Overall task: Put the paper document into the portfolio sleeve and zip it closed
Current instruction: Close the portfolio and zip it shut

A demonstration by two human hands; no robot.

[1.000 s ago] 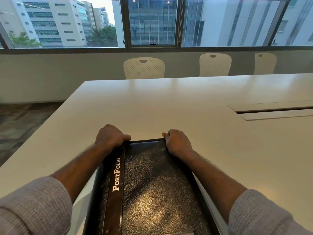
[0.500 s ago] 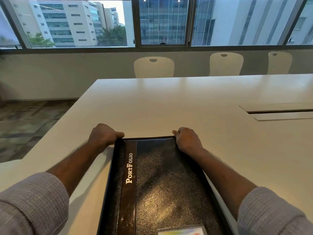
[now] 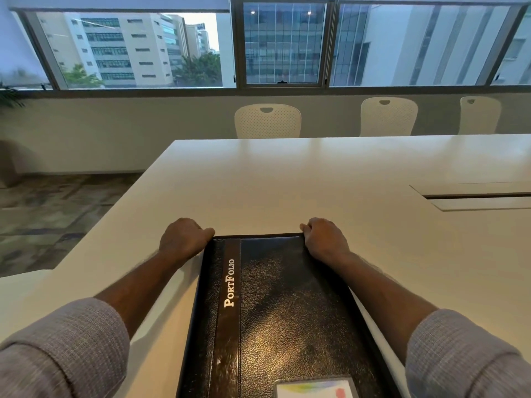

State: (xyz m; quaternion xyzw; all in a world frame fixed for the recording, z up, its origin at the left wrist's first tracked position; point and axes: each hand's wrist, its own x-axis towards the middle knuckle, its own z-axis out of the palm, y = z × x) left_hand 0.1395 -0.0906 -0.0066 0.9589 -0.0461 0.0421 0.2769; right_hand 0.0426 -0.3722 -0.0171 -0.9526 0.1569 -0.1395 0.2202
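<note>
A black leather portfolio [image 3: 287,311] with a brown band reading "PortFolio" lies closed on the white table [image 3: 287,191] right in front of me. My left hand [image 3: 184,239] curls around its far left corner. My right hand [image 3: 326,238] grips the far right corner, fingers bent over the edge. A small coloured card window [image 3: 314,387] shows on the cover near the bottom edge of the view. No paper document is visible.
A recessed cable slot [image 3: 474,196] sits in the table at the right. Three white chairs [image 3: 267,120] stand along the far side under the windows. The table's left edge drops to patterned carpet [image 3: 51,214].
The view has shifted, so the portfolio now sits more centred and straighter in front of me. Both hands stay on its far corners.
</note>
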